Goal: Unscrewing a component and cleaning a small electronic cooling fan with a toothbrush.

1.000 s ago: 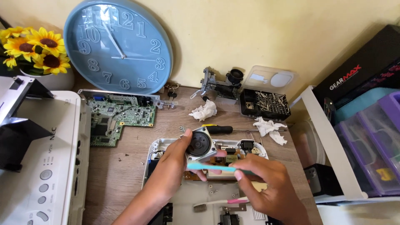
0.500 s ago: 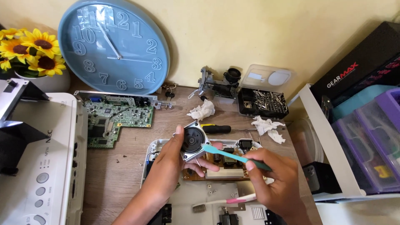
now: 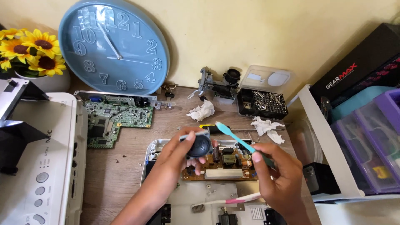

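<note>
My left hand (image 3: pixel 177 156) holds a small round black fan part (image 3: pixel 198 146) up above an opened white device shell (image 3: pixel 151 151) with a brown circuit board (image 3: pixel 227 164) inside. My right hand (image 3: pixel 278 177) grips a teal toothbrush (image 3: pixel 235 138) by its handle. The brush head points up and left, just right of the fan part and apart from it. A pink and white toothbrush (image 3: pixel 227 201) lies on the grey metal plate below my hands.
A green circuit board (image 3: pixel 116 118) and a white device (image 3: pixel 37 166) sit at the left, under a blue wall clock (image 3: pixel 112 46) and sunflowers (image 3: pixel 31 50). Crumpled tissues (image 3: pixel 202 111), a lens assembly (image 3: pixel 216 85) and a screwdriver bit case (image 3: pixel 262 102) lie behind. Storage boxes (image 3: pixel 366 146) stand right.
My left hand turned the fan part and raised it a little. My right hand swung the teal toothbrush from lying level below the fan up to its right side.
</note>
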